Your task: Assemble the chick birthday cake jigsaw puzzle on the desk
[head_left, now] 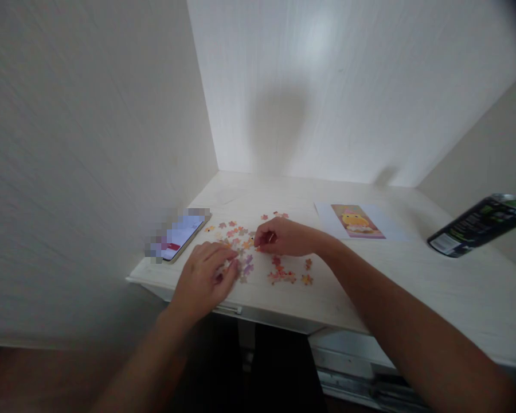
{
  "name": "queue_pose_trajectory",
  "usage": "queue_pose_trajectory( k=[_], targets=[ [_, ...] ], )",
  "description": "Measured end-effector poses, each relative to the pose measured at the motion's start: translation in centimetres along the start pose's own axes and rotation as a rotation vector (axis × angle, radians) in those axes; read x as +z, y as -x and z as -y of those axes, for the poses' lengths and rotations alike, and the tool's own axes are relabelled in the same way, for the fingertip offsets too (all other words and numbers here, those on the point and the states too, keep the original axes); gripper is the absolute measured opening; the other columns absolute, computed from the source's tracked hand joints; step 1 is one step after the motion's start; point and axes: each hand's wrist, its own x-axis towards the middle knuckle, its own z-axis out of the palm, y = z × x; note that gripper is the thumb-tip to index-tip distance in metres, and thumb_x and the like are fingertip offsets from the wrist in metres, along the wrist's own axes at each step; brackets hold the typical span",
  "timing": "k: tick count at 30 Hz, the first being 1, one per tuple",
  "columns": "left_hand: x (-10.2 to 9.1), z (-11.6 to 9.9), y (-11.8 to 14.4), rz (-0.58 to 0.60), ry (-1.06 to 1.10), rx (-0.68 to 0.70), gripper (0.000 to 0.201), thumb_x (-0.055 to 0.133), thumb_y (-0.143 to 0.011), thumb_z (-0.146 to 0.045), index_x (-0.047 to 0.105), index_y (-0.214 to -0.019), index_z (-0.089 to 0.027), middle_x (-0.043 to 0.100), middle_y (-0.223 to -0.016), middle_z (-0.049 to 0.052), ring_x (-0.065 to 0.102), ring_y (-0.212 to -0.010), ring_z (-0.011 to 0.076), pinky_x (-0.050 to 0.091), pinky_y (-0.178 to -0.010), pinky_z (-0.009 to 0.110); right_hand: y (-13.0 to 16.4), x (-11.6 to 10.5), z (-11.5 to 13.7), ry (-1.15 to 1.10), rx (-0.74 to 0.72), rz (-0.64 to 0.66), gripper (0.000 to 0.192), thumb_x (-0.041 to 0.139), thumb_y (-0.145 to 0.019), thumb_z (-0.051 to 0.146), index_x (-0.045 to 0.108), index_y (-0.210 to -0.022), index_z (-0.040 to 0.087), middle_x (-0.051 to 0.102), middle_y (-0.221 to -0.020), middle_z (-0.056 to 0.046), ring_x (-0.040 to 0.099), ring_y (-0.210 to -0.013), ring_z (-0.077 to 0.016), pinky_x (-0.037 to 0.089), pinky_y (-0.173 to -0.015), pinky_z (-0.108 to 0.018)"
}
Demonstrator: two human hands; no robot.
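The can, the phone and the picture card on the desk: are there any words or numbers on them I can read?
None can be read.
Dark can: pale print and a white label, too small and blurred.
Phone: screen lit, but blurred out.
Picture card: a yellow cartoon figure on pink, no legible words.
Puzzle pieces: only colours, no lettering visible.

A phone (181,235) lies left — picture card (358,221) and tilted can (481,225) sit right.

walls (90,143): white, corner | desk (413,275): pale wood | light: soft
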Motion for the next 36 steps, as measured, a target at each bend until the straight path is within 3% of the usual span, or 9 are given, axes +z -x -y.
queue_pose_trajectory(
  k=[6, 12, 18, 23, 30, 36],
  targets=[
    [1.8, -4.3, 0.4, 0.254, 0.055, 0.179, 0.026, 0.057, -0.089, -0.032, 0.061, -0.113, -0.022, 0.06, -0.122, 0.009, 0.054, -0.112, 0.0254, 0.041, -0.099, 0.045, 2.0, -3.4, -0.2, -0.157, 0.097, 0.218, 0.019, 0.065, -0.077, 0.022, 0.074, -0.093, 0.018, 0.072, -0.077, -0.002, 0.06, -0.066, -0.0123, 0.044, -0.06, -0.023],
    [2.6, -4.8, 0.0, 0.411, -0.018, 0.194, 0.05, 0.057, -0.088, -0.048, 0.052, -0.13, -0.021, 0.053, -0.136, 0.012, 0.047, -0.126, 0.0311, 0.032, -0.109, 0.053, 3.0, -4.4, -0.7, -0.054, 0.153, 0.319, 0.022, 0.07, -0.072, 0.022, 0.073, -0.094, 0.018, 0.072, -0.082, -0.002, 0.061, -0.067, -0.0116, 0.043, -0.058, -0.021],
    [2.5, -4.7, 0.2, 0.392, 0.0, 0.181, 0.052, 0.061, -0.084, -0.052, 0.054, -0.127, -0.023, 0.055, -0.135, 0.01, 0.047, -0.126, 0.0315, 0.031, -0.109, 0.052, 2.5, -3.5, -0.3, 0.045, 0.168, 0.318, 0.021, 0.072, -0.067, 0.015, 0.07, -0.088, 0.016, 0.072, -0.079, -0.002, 0.063, -0.067, -0.0123, 0.045, -0.057, -0.021],
    [2.6, -4.9, 0.1, 0.362, 0.02, 0.169, 0.048, 0.063, -0.083, -0.049, 0.057, -0.123, -0.023, 0.056, -0.134, 0.01, 0.05, -0.123, 0.0304, 0.033, -0.108, 0.052, 2.1, -2.7, 0.5, -0.022, 0.15, 0.344, 0.022, 0.065, -0.07, 0.008, 0.069, -0.09, 0.016, 0.073, -0.083, -0.002, 0.065, -0.071, -0.0127, 0.047, -0.062, -0.022],
    [2.6, -4.8, 0.1, 0.366, 0.007, 0.138, 0.046, 0.061, -0.084, -0.049, 0.058, -0.122, -0.024, 0.057, -0.13, 0.01, 0.051, -0.121, 0.0307, 0.034, -0.107, 0.052, 1.8, -2.3, 0.4, -0.023, 0.072, 0.308, 0.023, 0.071, -0.067, 0.011, 0.068, -0.09, 0.017, 0.072, -0.084, -0.001, 0.064, -0.073, -0.0124, 0.047, -0.063, -0.022],
    [2.9, -4.7, 0.4, 0.334, 0.003, 0.144, 0.041, 0.058, -0.087, -0.048, 0.059, -0.12, -0.023, 0.055, -0.134, 0.01, 0.05, -0.123, 0.0298, 0.035, -0.108, 0.051, 2.1, -2.8, -0.1, 0.02, 0.116, 0.285, 0.024, 0.071, -0.067, 0.014, 0.068, -0.091, 0.017, 0.071, -0.083, -0.001, 0.063, -0.071, -0.0122, 0.046, -0.062, -0.022]
  ],
)
